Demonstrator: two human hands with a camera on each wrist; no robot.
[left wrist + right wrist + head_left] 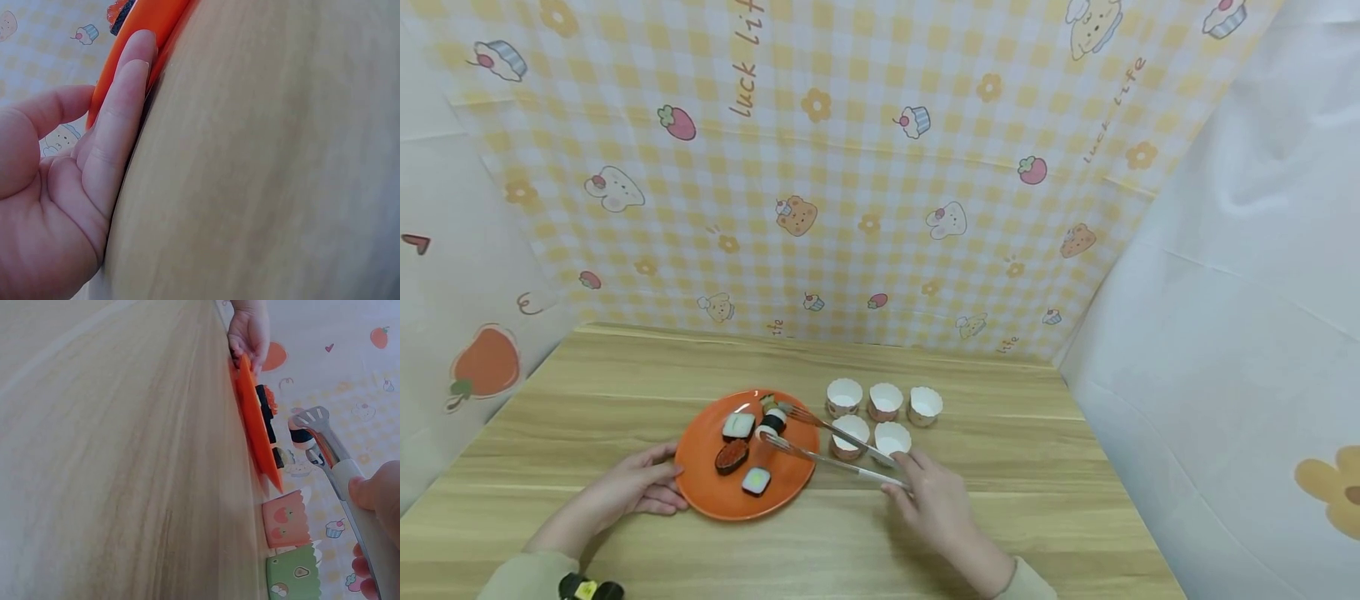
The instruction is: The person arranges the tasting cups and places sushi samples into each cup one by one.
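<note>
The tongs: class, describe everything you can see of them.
The tongs look metallic and shiny, with pale handle sections and slotted, fork-like ends. The right hand holds them slanting out over the orange plate. Their ends grip a black-banded sushi piece, raised clear of the plate.

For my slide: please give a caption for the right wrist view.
Right hand holding tongs that grip a nori-banded sushi piece above the orange plate, which the left hand holds by its edge.
</note>
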